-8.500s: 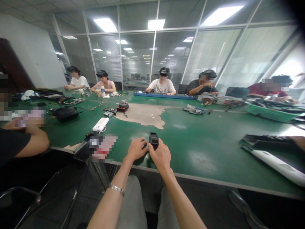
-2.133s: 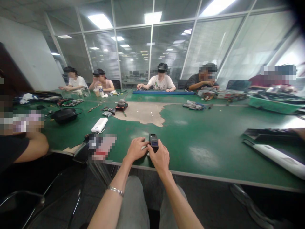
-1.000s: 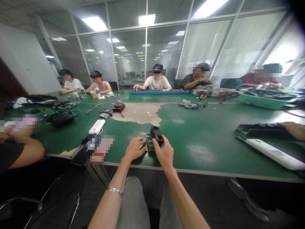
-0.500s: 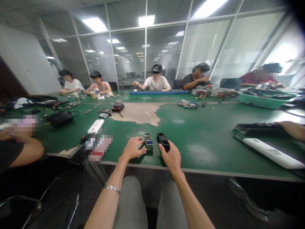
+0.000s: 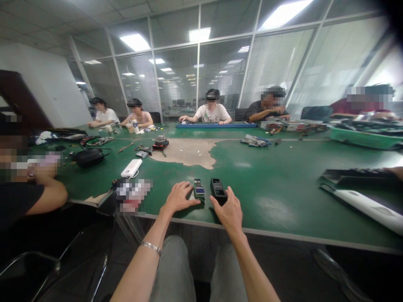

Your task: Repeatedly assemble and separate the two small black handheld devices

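A small green circuit board with a blue component (image 5: 199,190) lies on the green table near its front edge. My left hand (image 5: 180,197) is beside it on the left, fingers spread, with the thumb reaching to its near end; whether the thumb touches it I cannot tell. Just to the right of the board lies a black plastic casing (image 5: 217,188) with openings in its top. My right hand (image 5: 230,207) is at the casing's near end, thumb and fingers apart on either side and not closed on it.
A white power bank (image 5: 131,168) and a blurred packet lie to the left. On the right are a long white device (image 5: 368,205) and a black channel-shaped part (image 5: 352,176). Tools (image 5: 255,141) lie farther back, near a green basket (image 5: 365,137). Several people sit around the table (image 5: 283,167).
My right hand has let go of the black casing and opened, drawing back slightly. My left fingers have spread beside the circuit board. The whole view has shifted a little.
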{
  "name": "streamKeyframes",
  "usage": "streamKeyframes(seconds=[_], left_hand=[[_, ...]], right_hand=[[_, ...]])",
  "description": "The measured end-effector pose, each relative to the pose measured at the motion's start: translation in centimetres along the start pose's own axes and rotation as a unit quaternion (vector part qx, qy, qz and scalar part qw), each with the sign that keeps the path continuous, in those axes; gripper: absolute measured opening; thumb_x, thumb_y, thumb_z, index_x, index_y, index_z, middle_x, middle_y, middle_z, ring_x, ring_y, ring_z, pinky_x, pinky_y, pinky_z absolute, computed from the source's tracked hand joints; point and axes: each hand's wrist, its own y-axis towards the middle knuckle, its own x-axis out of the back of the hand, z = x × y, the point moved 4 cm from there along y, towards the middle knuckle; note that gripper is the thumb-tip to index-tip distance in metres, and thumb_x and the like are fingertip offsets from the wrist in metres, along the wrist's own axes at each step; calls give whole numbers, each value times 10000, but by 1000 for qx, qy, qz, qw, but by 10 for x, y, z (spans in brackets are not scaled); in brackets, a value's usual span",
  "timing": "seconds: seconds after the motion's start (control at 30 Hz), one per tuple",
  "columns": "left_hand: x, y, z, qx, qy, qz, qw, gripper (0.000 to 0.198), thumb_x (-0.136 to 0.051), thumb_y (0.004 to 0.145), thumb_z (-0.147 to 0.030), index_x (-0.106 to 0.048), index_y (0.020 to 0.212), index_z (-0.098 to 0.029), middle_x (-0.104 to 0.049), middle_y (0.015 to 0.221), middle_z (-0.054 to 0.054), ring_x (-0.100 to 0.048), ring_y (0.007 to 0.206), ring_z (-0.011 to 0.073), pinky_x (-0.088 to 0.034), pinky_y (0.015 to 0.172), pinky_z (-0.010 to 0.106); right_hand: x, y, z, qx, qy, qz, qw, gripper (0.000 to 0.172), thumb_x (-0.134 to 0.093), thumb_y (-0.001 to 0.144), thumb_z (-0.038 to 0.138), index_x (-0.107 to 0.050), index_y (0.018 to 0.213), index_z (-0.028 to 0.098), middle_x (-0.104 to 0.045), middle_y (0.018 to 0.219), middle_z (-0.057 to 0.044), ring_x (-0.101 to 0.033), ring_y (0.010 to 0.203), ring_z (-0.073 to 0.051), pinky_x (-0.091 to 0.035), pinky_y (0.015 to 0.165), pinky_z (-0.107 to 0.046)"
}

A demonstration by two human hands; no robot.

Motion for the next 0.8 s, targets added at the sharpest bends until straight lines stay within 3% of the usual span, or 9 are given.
streamKeyframes(seconds=[0.27,0.5,0.6,0.7,0.8], left_hand=[[4,-2,-5,-7,8,6,1000,728,-427,776,-753,-490,1325,-278,-423,1441,77,-361,1331,282,-273,1090,451],[7,-1,-5,-3,-27,3,1000,730,-505,746,-736,-520,1305,-267,-448,1425,85,-386,1321,282,-273,1099,464],[7,1,3,19,-95,-26,995,625,-496,806,-670,-570,1257,-243,-501,1383,82,-438,1290,251,-297,1101,445],[4,3,15,50,-176,-87,979,480,-340,944,-518,-614,1203,-222,-586,1294,68,-494,1244,189,-352,1082,379],[-2,5,25,80,-174,-129,973,423,-468,904,-471,-640,1158,-179,-607,1259,95,-532,1203,205,-376,1071,371]], right_hand=[[-3,0,-4,-3,-20,20,1000,751,-519,798,532,-384,1370,65,-570,1225,-185,-485,1148,-299,-397,944,-396],[-1,1,-4,-10,-16,14,1000,713,-537,789,516,-424,1345,84,-580,1200,-180,-492,1140,-292,-411,924,-386],[0,2,-4,-4,-23,17,1000,659,-520,807,493,-451,1319,85,-589,1184,-173,-500,1127,-275,-406,930,-367],[1,2,-3,0,-29,24,999,610,-499,822,473,-472,1295,89,-599,1156,-166,-505,1121,-267,-401,929,-360],[4,2,-1,-12,-18,22,1000,583,-493,824,478,-495,1270,103,-610,1121,-158,-521,1098,-263,-412,906,-354]])
